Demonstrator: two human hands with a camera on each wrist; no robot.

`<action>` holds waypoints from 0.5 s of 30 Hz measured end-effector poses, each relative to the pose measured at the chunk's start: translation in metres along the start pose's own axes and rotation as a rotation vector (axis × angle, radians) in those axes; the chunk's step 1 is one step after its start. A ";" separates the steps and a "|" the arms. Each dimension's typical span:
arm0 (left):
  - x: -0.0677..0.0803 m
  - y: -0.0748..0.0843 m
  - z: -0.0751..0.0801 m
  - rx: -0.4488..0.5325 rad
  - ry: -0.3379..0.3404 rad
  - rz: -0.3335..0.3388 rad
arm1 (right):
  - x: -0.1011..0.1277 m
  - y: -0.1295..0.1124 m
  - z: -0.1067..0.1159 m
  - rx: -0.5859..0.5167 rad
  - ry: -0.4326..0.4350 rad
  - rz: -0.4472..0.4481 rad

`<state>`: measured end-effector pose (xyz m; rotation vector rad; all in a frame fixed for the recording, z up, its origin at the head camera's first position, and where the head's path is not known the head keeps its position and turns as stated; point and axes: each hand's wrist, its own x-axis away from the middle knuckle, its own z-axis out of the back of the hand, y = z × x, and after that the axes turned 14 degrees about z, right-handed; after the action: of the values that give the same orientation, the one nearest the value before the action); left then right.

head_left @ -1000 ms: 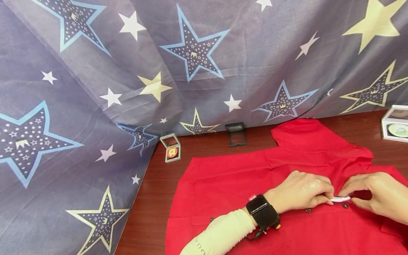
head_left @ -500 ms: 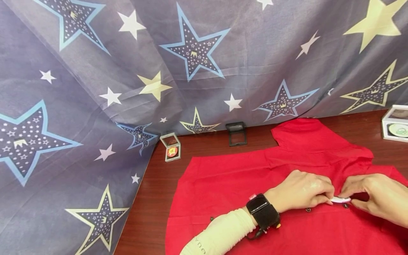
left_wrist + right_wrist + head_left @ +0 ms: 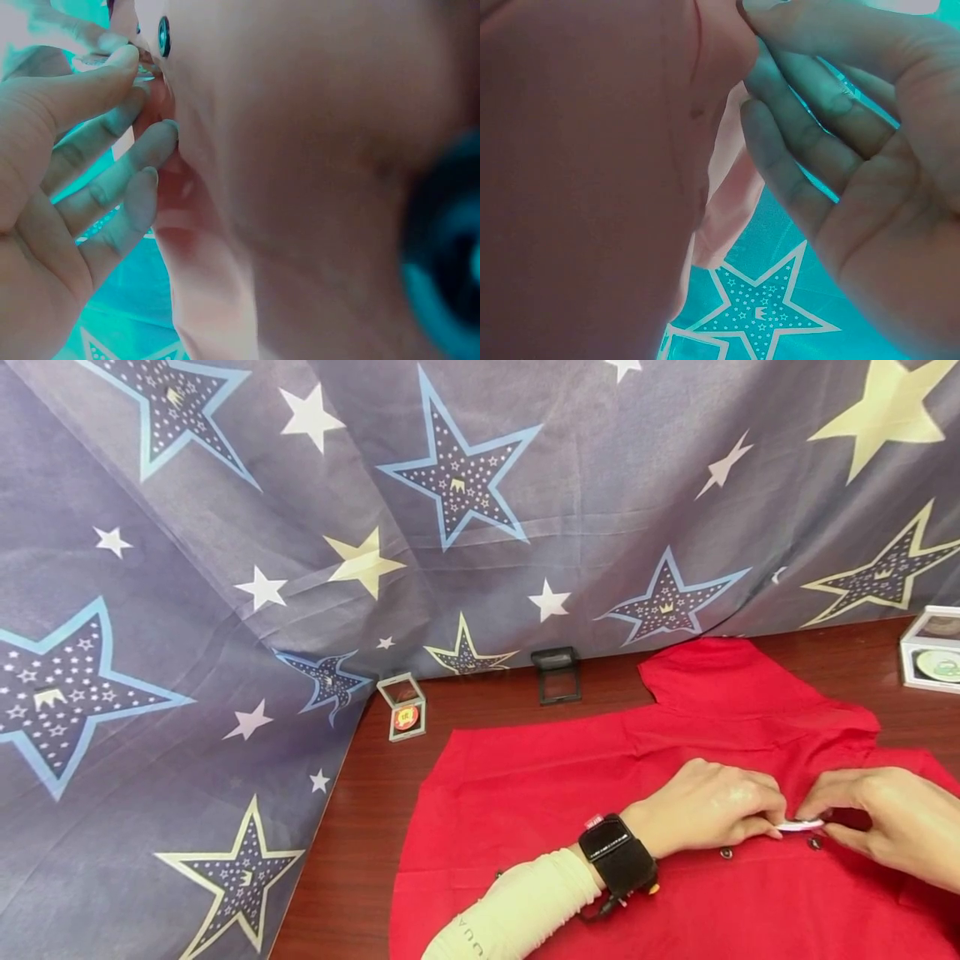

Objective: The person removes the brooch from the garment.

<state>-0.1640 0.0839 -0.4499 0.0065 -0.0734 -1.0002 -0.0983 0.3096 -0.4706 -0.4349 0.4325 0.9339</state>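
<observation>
The left hand (image 3: 708, 810) still pinches one end of the small white piece (image 3: 798, 826), raised slightly since a moment ago, over the red shirt (image 3: 570, 777) on the surface (image 3: 360, 827). The right hand (image 3: 888, 822) fingers pinch its other end, just above a dark button (image 3: 815, 842).

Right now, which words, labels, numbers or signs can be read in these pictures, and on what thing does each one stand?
"UA": on the cream sleeve of the left arm; any further letters are cut off.
One yellow character on the red disc in the small clear case: too small to read.
Green disc in the white box: print too blurred to read.
</observation>
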 end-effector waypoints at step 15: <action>-0.001 0.004 0.001 -0.020 -0.006 -0.008 | 0.002 0.005 -0.001 -0.042 0.085 0.065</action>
<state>-0.1610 0.0873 -0.4493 -0.0146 -0.0691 -1.0088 -0.1020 0.3131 -0.4728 -0.5026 0.5080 0.9909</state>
